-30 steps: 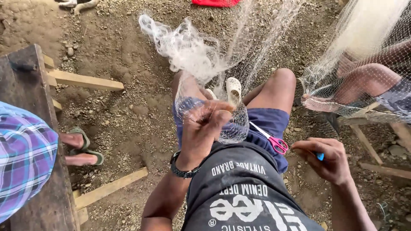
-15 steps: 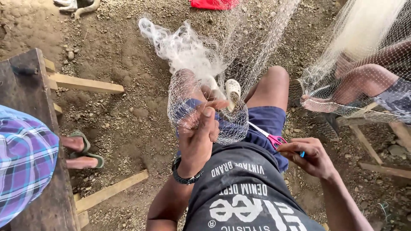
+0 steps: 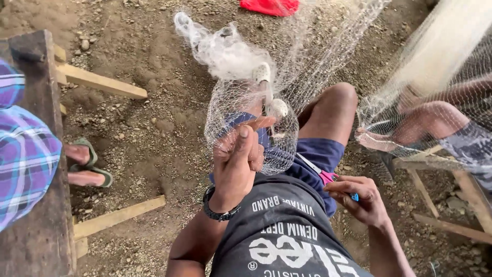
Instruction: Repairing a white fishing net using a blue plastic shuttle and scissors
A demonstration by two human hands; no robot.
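Observation:
My left hand (image 3: 240,159) is raised over my lap and pinches a fold of fine white fishing net (image 3: 251,110) between thumb and fingers. The net drapes over my left knee and runs away across the ground. Two white oval floats (image 3: 277,107) hang in the mesh just past my fingertips. My right hand (image 3: 359,197) rests by my right thigh, closed on a small blue tool (image 3: 354,196), next to pink-handled scissors (image 3: 320,174) lying on my blue shorts.
Another person's legs (image 3: 435,120) sit under more net at the right. A person in a plaid shirt (image 3: 23,154) sits on a dark wooden bench (image 3: 36,77) at the left, sandalled feet (image 3: 87,166) beside it. Wooden slats (image 3: 102,82) and a red cloth (image 3: 269,6) lie on gravel.
My left hand has lifted and drawn the net tighter around my knee, fingers now pinching upward. My right hand has dropped slightly toward my thigh.

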